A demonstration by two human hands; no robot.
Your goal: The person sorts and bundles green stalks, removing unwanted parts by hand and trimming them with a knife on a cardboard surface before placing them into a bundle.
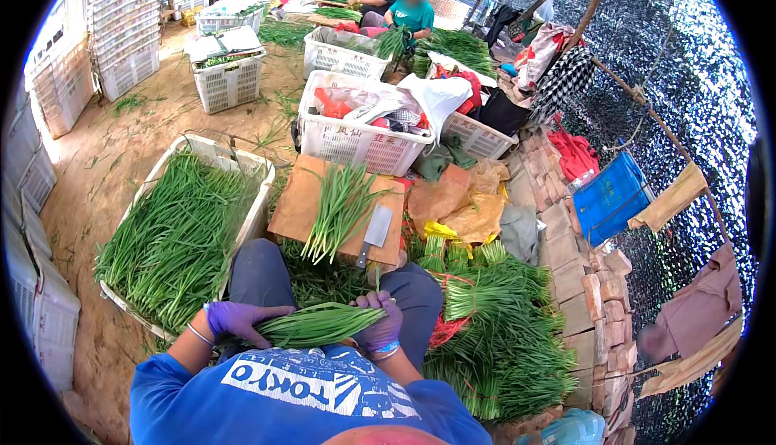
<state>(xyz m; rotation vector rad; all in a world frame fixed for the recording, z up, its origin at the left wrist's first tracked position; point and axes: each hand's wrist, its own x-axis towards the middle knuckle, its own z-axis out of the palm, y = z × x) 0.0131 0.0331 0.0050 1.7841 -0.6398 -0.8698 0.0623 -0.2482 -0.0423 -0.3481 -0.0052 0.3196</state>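
Note:
A bunch of garlic chives (pixel 319 325) lies level across my lap, in front of my blue shirt. My left hand (pixel 242 321), in a purple glove, is closed round the leafy end. At the other end my right hand (pixel 381 324), gloved too, grips the bunch with a few stalks poking out above the fingers. Beyond my knees is a wooden board (pixel 295 206). It carries a loose spread of chives (pixel 343 206) and a cleaver (pixel 377 227), whose dark handle points toward me.
A white crate (pixel 265 190) heaped with loose chives stands at my left. Tied chive bunches (pixel 501 324) are piled at my right beside a brick edging (pixel 578 307). Ahead sits a crate of bags (pixel 356 146). Two people work farther back near stacked crates (pixel 125 33).

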